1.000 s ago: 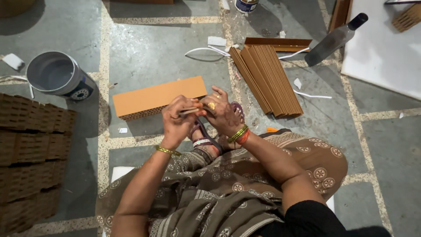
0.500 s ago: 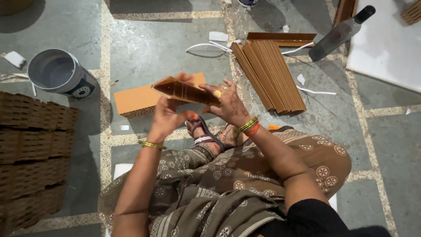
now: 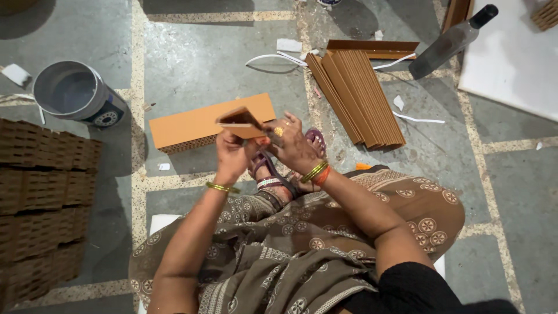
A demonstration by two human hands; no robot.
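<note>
Cut off by the left edge: the stacked brown honeycomb blocks (image 3: 40,203); cut off at the top right: the white board (image 3: 511,64) and the dark bottle's (image 3: 450,42) neighbour; hidden under the hands: part of the small cardboard piece (image 3: 241,122).

There are two hands, the left hand (image 3: 231,156) and the right hand (image 3: 293,146). One long orange cardboard box (image 3: 197,123), one round grey bucket (image 3: 75,94), one dark plastic bottle (image 3: 450,42), and two gold bangles.
</note>
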